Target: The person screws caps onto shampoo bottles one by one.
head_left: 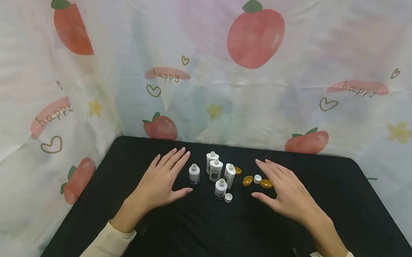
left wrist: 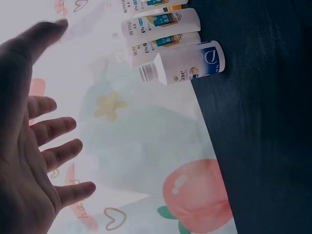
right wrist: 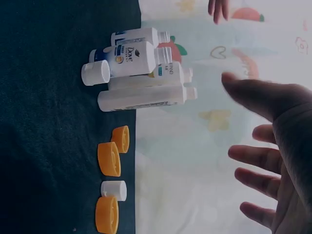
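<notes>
My left hand [head_left: 159, 181]: fingers extended and apart, just left of a white Dove bottle [head_left: 194, 174]. My right hand [head_left: 291, 194]: same pose, thumb and fingers apart, nearest the right amber cap [head_left: 266, 184]. Between my hands on the black tabletop [head_left: 198, 239]: five upright white bottles, bare necks showing. Front Dove bottle [head_left: 220, 189] has a white cap [head_left: 228, 197] just beside it. Right of the bottles: two more amber caps [head_left: 247, 181] plus a second white cap [head_left: 257, 179]. Fruit-print cloth [head_left: 193, 99] behind.

btls [head_left: 215, 171] on tbl [head_left: 201, 239], caps [head_left: 247, 181] mostly to r.
</notes>
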Tool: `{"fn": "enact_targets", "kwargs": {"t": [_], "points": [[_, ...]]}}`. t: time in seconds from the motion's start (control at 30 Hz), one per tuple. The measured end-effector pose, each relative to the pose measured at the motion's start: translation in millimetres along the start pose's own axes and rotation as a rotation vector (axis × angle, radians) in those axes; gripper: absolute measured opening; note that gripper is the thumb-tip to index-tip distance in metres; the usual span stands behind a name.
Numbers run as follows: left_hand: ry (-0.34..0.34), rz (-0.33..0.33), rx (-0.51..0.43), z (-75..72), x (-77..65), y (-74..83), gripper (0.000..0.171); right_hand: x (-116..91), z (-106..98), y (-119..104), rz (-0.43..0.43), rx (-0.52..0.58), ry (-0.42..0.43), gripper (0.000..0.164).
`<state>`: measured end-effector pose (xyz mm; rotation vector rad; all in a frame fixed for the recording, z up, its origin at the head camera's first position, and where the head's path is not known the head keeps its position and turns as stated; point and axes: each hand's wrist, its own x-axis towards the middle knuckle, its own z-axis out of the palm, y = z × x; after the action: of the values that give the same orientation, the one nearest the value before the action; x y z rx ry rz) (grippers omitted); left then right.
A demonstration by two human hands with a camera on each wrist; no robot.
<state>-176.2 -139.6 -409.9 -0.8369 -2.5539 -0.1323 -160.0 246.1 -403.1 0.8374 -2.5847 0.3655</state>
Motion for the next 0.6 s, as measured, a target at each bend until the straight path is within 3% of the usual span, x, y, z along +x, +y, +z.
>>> {"fn": "enact_targets", "kwargs": {"t": [0.27,0.43,0.6], "points": [[0.101,-0.024,-0.14,5.5,1.6,-6.2,0.082,-2.9,6.7,2.7,0.071,0.044,0.001,0.073],[0.105,-0.103,-0.243,18.8,0.5,-11.1,0.077,-3.8,13.6,3.9,0.092,0.076,0.042,0.063],[0.103,-0.171,-0.391,32.2,2.4,-14.0,0.069,-2.4,23.7,6.6,0.087,0.186,0.074,0.054]]}}
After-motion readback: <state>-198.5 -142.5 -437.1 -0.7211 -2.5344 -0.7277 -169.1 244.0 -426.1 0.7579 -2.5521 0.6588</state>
